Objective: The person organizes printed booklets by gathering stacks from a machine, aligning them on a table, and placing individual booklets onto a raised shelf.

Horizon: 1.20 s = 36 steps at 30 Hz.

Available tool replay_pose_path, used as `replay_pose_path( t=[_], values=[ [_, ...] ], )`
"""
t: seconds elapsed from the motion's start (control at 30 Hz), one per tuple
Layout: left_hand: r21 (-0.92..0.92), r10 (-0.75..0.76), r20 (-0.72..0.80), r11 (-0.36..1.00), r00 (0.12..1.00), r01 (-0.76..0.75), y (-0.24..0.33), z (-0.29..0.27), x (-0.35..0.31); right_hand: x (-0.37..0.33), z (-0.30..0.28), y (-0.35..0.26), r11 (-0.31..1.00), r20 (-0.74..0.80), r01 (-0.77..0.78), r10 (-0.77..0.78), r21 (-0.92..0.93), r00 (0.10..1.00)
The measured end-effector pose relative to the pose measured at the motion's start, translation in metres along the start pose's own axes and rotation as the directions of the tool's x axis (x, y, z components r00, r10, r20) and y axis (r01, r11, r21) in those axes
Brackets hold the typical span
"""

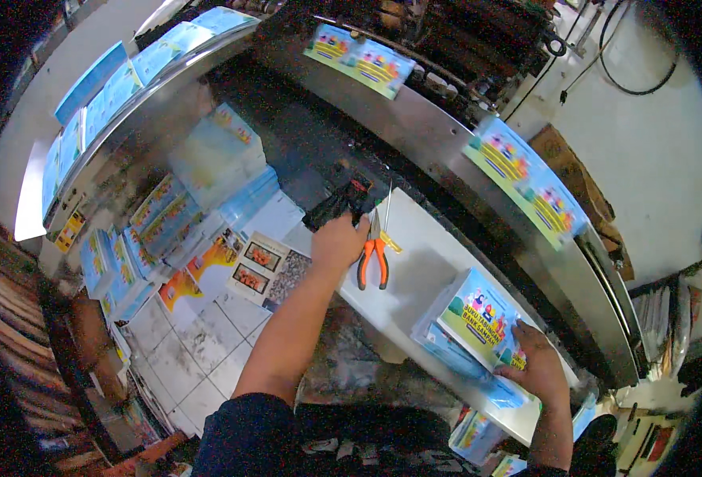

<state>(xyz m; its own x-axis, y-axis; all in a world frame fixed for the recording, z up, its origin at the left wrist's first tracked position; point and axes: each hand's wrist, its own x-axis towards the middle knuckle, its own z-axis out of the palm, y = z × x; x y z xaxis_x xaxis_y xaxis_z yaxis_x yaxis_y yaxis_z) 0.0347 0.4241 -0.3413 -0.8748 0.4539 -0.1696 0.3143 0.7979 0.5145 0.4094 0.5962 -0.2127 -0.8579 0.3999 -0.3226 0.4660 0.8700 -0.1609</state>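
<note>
From here I see the left hand (340, 245) at a black bundle (332, 207), its grip hidden so I can't tell, then orange-handled pliers (382, 266) on the white tabletop (410, 219), and, near right, booklets (476, 312) clasped between the right hand's (543, 364) parted thumb and fingers.

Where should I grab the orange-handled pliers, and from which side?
Probably by the orange handles of the pliers, coming from the person's near side: the handles spread toward the body, while the metal nose points away. The left hand is right beside them.
</note>
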Motion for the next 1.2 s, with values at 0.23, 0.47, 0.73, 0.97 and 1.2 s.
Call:
replay_pose_path(
  t=[0.23,0.47,0.73,0.97,1.2],
  values=[
    [-0.072,0.025,0.001,0.997,1.000,-0.025,-0.008,0.011,0.009,-0.006,0.013,-0.006,0.997,-0.030,-0.024,0.022,-0.073,0.999],
    [-0.050,0.018,0.005,0.999,1.000,-0.018,-0.006,0.003,0.004,-0.005,-0.012,0.007,0.984,0.012,0.024,-0.027,0.175,1.000],
    [-0.029,0.025,-0.025,0.999,0.999,-0.026,-0.004,0.007,0.004,0.029,-0.119,0.047,0.873,-0.393,-0.487,0.434,-0.041,0.811],
    [-0.046,0.025,-0.020,0.999,0.999,-0.026,0.002,0.004,0.006,0.131,-0.122,0.119,0.917,-0.794,-0.208,-0.163,-0.341,0.586],
    [-0.027,0.031,-0.085,0.999,0.996,-0.033,-0.009,0.004,0.002,0.086,-0.056,0.028,0.978,-0.305,-0.203,0.205,0.038,0.930]
  ],
)
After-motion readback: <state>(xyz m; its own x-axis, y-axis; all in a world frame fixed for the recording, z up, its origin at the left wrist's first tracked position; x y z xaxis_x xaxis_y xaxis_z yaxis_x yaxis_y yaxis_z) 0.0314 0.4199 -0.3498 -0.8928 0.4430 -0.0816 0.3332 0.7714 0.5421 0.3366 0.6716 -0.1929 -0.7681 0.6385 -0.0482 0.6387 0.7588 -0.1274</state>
